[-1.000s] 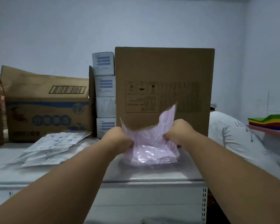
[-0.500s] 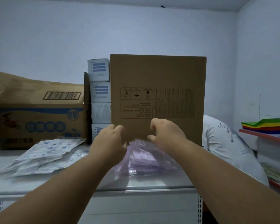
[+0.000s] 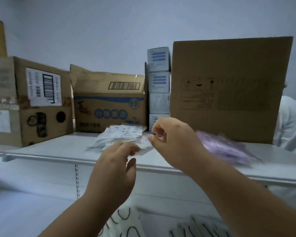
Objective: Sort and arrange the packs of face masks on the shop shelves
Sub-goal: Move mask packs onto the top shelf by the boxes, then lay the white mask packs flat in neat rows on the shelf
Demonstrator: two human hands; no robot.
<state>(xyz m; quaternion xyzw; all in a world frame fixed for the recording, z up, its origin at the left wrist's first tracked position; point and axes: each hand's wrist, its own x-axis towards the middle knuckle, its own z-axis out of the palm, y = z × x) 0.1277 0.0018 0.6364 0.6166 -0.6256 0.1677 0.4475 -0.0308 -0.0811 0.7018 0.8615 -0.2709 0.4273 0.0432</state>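
Now empty hands [image 3: 143, 151] over white packs [image 3: 120, 137], purple packs [image 3: 224, 147] right

The room is dim, washed in a cool bluish cast, with no lamp in sight and only soft, weak shadows. The tall plain brown cardboard box [image 3: 229, 89] keeps fairly firm edges, though its printed panel is too smeared to read. Just below it, the pile of purple mask packs [image 3: 225, 147] streaks into motion blur. Left of the box, both reaching hands look soft-edged. The white metal shelf [image 3: 46, 147] tilts and bows near the frame's edges.
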